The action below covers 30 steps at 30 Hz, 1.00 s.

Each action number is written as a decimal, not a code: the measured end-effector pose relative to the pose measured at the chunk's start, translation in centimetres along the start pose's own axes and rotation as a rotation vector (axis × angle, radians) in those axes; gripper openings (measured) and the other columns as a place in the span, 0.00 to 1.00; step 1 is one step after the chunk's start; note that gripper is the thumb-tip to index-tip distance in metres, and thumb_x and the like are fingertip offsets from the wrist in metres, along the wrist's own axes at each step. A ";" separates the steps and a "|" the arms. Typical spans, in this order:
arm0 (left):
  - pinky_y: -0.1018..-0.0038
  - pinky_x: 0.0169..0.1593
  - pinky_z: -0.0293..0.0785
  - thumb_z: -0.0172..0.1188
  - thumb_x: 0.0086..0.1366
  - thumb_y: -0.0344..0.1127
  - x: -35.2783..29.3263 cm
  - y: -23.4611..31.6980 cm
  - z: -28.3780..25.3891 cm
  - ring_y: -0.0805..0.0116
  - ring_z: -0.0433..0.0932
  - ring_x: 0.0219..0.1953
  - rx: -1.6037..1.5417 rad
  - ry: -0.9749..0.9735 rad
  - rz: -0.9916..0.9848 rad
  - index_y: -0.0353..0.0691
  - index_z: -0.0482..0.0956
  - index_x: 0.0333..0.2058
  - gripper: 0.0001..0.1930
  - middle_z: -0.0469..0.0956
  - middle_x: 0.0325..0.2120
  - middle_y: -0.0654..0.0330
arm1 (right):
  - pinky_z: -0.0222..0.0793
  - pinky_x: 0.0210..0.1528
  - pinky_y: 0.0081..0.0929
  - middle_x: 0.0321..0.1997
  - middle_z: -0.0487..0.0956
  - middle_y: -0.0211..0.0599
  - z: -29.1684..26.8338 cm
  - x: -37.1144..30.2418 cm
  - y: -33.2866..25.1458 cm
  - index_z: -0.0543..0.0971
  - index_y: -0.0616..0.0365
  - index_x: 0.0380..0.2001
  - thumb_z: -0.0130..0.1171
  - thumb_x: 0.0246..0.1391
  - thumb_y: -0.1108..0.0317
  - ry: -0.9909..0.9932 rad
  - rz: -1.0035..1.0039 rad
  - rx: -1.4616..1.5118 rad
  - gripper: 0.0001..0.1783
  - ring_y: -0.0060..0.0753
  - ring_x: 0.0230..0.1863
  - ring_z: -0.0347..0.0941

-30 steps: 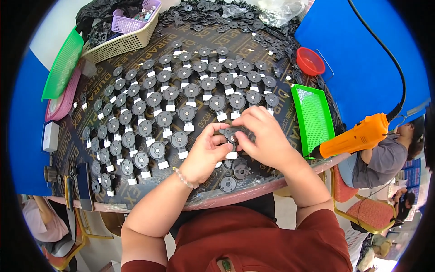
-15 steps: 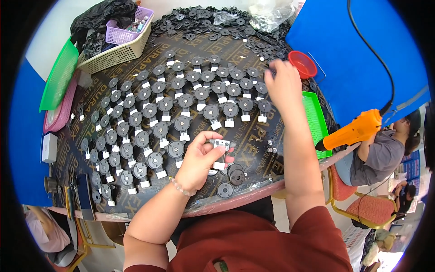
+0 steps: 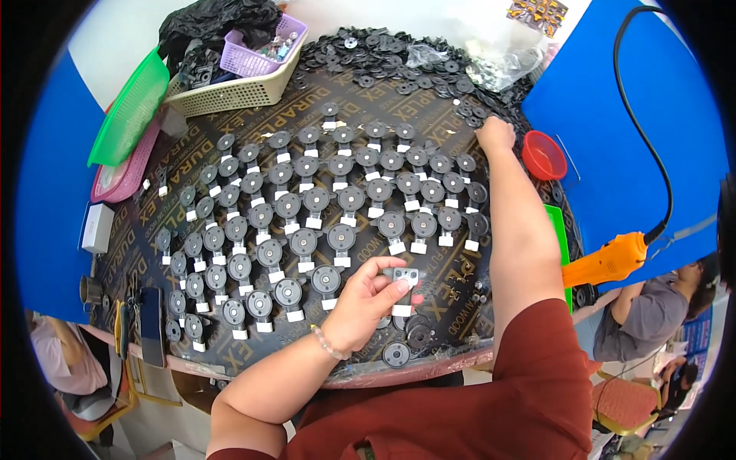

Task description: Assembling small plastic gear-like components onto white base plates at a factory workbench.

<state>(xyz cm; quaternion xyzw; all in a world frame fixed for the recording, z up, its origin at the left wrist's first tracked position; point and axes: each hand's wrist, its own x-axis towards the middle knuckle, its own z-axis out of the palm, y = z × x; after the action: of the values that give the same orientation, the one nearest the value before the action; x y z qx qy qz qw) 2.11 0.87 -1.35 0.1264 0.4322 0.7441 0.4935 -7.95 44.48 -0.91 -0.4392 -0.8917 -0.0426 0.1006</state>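
My left hand (image 3: 366, 303) grips a small grey bracket with a white end (image 3: 405, 277), thumb pressed on its face. My right hand (image 3: 495, 136) is stretched far out, its fingers closed at the edge of a heap of loose black discs (image 3: 429, 69); anything in them is hidden. Left of both arms stand many assembled pieces, each a black disc on a white-ended bracket (image 3: 342, 239), in curved rows across the dark printed tabletop (image 3: 452, 299). Below my left hand, near the front edge, lie several loose black discs (image 3: 396, 353).
A red basket (image 3: 544, 156) is right of my right hand. Beside that forearm are a green tray (image 3: 558, 222) and a hanging orange power screwdriver (image 3: 609, 261). At back left stand a beige basket (image 3: 230, 95) and a green basket (image 3: 130, 115). A phone (image 3: 152, 326) lies front left.
My right hand has reached farther out, away from the red basket's side toward the disc heap, and its fingers have closed. The view has shifted. My left hand keeps the bracket.
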 end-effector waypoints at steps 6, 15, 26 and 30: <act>0.58 0.56 0.76 0.46 0.73 0.31 0.2 0.5 0.6 0.51 0.78 0.52 -0.206 -0.029 0.038 0.39 0.65 0.57 0.16 0.72 0.54 0.44 | 0.75 0.44 0.44 0.35 0.84 0.48 -0.3 1.4 0.1 0.83 0.59 0.32 0.66 0.45 0.59 0.335 -0.128 0.318 0.15 0.52 0.37 0.81; 0.60 0.54 0.76 0.48 0.73 0.32 0.2 0.9 -0.3 0.54 0.79 0.51 -0.217 0.049 0.286 0.42 0.63 0.58 0.16 0.75 0.52 0.45 | 0.75 0.38 0.26 0.43 0.82 0.48 -11.4 -19.5 -7.4 0.74 0.60 0.26 0.60 0.54 0.73 -0.623 -0.302 1.506 0.05 0.29 0.39 0.78; 0.63 0.50 0.80 0.50 0.73 0.32 0.1 1.1 -0.1 0.63 0.80 0.47 -0.347 -0.037 0.163 0.42 0.67 0.56 0.14 0.76 0.48 0.56 | 0.75 0.52 0.28 0.58 0.77 0.43 -11.7 -30.8 -1.8 0.82 0.66 0.45 0.68 0.48 0.76 -0.490 -0.514 1.375 0.18 0.33 0.53 0.77; 0.64 0.53 0.78 0.50 0.73 0.33 0.1 0.6 -0.1 0.67 0.79 0.48 -0.259 -0.069 0.167 0.43 0.67 0.58 0.16 0.77 0.48 0.58 | 0.70 0.54 0.32 0.53 0.79 0.43 -10.7 -32.0 -1.8 0.83 0.60 0.47 0.73 0.42 0.70 -0.124 -0.599 1.207 0.25 0.37 0.53 0.76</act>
<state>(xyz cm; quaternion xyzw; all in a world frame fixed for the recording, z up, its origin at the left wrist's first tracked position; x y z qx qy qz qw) 1.60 0.81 -0.96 0.1225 0.3035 0.8273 0.4566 11.18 16.83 2.58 -0.0414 -0.8466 0.4620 0.2609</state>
